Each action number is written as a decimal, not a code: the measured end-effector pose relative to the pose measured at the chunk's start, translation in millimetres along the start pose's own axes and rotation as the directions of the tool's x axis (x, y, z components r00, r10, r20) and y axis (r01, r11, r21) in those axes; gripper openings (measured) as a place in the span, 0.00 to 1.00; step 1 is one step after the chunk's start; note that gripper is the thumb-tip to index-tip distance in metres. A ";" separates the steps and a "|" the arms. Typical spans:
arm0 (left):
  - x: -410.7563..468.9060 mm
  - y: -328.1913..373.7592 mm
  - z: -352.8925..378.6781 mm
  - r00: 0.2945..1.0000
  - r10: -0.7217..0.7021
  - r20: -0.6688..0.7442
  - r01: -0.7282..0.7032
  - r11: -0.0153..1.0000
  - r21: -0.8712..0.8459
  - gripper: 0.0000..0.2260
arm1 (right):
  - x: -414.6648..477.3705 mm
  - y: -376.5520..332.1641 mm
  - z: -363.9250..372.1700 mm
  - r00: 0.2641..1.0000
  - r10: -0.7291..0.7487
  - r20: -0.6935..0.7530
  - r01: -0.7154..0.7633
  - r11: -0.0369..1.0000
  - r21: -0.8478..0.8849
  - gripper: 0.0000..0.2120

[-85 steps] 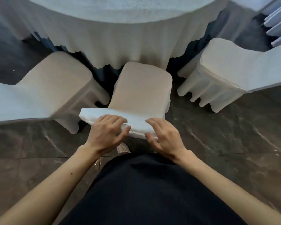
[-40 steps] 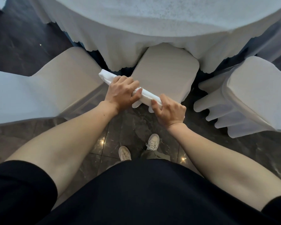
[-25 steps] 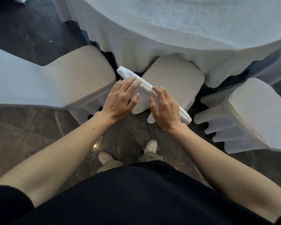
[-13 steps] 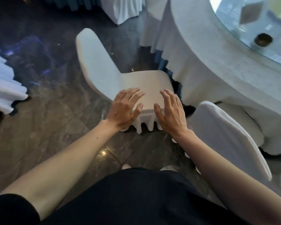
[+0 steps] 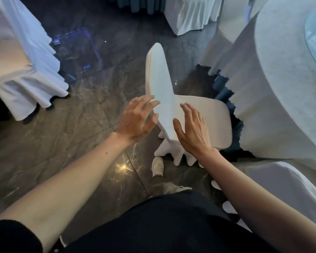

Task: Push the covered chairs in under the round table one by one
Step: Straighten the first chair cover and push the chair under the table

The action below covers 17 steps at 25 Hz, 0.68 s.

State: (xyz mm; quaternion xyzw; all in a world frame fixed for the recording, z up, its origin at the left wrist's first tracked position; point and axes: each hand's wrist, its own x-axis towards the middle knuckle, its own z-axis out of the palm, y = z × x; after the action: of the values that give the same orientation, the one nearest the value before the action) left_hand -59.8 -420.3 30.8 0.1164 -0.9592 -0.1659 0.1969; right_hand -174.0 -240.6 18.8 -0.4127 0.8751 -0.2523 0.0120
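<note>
A white covered chair (image 5: pixel 206 117) stands on the dark floor, its seat pointing right toward the round table (image 5: pixel 281 92), which wears a white scalloped cloth. The chair's backrest runs up the middle of the view. My left hand (image 5: pixel 137 119) hovers at the left side of the backrest, fingers spread, holding nothing. My right hand (image 5: pixel 192 128) is spread over the near end of the backrest and the seat; whether it touches the cover is unclear. Another covered chair (image 5: pixel 288 183) sits at the lower right, close to the table.
A second clothed table or chair (image 5: pixel 26 70) with draped white fabric stands at the left. More covered chairs (image 5: pixel 188 13) line the far side. A dark reflective floor lies between them. My shoes (image 5: pixel 158 166) are just below the chair's skirt.
I let go of the first chair, now under the table at right, and turned left. Both hands, open, have come up beside the backrest of a different chair.
</note>
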 end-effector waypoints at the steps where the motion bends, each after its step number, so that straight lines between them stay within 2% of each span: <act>1: 9.9 -10.5 0.5 1.000 -0.002 0.003 0.002 1.000 0.010 0.22 | 14.6 -0.3 6.7 1.000 0.000 0.006 -0.001 1.000 0.013 0.26; 6: 75.0 -61.3 9.0 0.999 0.027 0.041 -0.030 0.997 0.074 0.21 | 88.3 7.4 37.2 0.999 0.041 -0.017 -0.038 0.991 0.126 0.28; 12: 156.8 -87.5 28.0 0.986 0.078 0.150 -0.087 0.995 0.057 0.21 | 154.8 24.7 47.5 0.986 0.164 -0.045 -0.150 0.964 0.220 0.28; 17: 198.4 -114.6 45.9 0.964 0.204 0.172 -0.213 0.977 0.035 0.18 | 179.5 27.6 55.3 0.974 0.225 -0.023 -0.214 0.950 0.229 0.29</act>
State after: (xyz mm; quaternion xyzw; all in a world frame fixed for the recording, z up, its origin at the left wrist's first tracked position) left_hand -238.4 -570.3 16.5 0.0059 -0.9833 -0.1279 0.1291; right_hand -299.4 -380.6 -8.3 -0.3027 0.8813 -0.3568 0.0654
